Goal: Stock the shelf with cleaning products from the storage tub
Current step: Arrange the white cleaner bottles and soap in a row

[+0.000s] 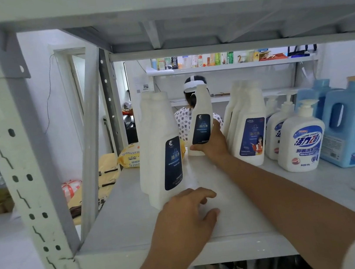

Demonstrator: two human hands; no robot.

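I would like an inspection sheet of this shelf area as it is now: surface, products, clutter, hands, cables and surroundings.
Surface: grey metal shelf, scuffed at right.
Job's things: white bottle held at the back; left bottle row and right bottle row beside it; pump bottles; blue jugs; storage tub not in view.
Clutter: yellow packet behind the shelf.
Hands: right hand grips the white bottle; left hand relaxed, holds nothing.
Cables: thin wire on the left wall.
Surroundings: another person and a far shelf of goods behind.

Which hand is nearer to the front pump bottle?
Right. The right hand grips a white bottle left of the pump bottle; the left hand is farther, near the shelf front.
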